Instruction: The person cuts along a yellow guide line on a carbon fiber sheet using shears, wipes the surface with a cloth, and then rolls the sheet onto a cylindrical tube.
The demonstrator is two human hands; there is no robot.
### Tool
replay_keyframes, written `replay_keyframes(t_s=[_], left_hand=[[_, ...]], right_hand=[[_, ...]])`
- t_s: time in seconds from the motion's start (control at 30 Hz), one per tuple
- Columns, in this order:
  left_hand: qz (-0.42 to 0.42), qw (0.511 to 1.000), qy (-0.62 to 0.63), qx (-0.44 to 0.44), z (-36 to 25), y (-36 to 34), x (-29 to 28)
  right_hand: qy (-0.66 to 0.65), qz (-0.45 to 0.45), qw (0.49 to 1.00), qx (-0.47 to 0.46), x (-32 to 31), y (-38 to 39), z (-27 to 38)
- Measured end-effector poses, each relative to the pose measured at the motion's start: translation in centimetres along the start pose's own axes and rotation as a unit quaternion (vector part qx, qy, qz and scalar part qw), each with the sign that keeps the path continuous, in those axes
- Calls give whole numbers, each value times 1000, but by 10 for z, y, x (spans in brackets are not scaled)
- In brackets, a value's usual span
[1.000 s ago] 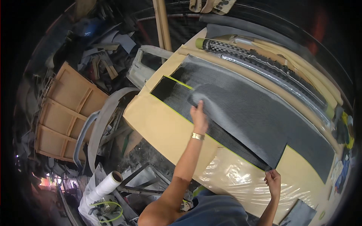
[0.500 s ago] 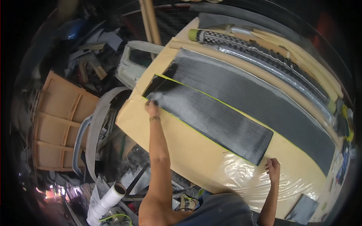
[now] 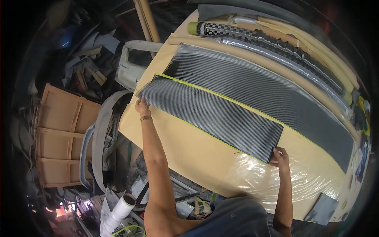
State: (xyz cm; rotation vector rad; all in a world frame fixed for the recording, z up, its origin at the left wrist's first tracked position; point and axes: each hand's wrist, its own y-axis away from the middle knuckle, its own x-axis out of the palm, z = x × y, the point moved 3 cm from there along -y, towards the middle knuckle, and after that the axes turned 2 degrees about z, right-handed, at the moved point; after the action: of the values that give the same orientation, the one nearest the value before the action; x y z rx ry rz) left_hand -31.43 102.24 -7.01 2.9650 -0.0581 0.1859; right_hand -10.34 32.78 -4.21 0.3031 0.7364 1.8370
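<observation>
Dark woven strip (image 3: 217,114) lies along the paper-covered bench (image 3: 185,146), just beside a larger matching sheet (image 3: 272,91); the left hand (image 3: 142,107) and right hand (image 3: 280,159) grasp its near corners, fingers pinching the edge.

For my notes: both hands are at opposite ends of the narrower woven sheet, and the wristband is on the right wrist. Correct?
Not quite: the head view shows the wristband on the left wrist. The left hand and right hand are at opposite ends of the narrower woven sheet.
</observation>
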Motion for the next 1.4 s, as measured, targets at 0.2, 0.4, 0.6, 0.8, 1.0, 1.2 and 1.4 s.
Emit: replay_keyframes(t_s=[0.2,0.4,0.6,0.8,1.0,1.2,1.4], left_hand=[[123,991,-45,-2,17,-59,-8],[-91,921,-355,136,56,46,-12],[248,909,-255,216,30,241,29],[316,921,-189,125,39,332,23],[440,885,-147,40,70,406,44],[484,850,-208,-5,74,451,54],[492,852,-177,13,73,465,72]], right_hand=[[-48,19,999,-3,5,-2,-2],[-89,17,996,-23,11,-11,-8],[-83,-16,995,-47,-99,36,-20],[74,-210,971,-93,-290,146,18],[371,-340,847,-173,-325,167,70],[495,-233,820,-167,-101,114,122],[472,-19,863,-180,88,53,86]])
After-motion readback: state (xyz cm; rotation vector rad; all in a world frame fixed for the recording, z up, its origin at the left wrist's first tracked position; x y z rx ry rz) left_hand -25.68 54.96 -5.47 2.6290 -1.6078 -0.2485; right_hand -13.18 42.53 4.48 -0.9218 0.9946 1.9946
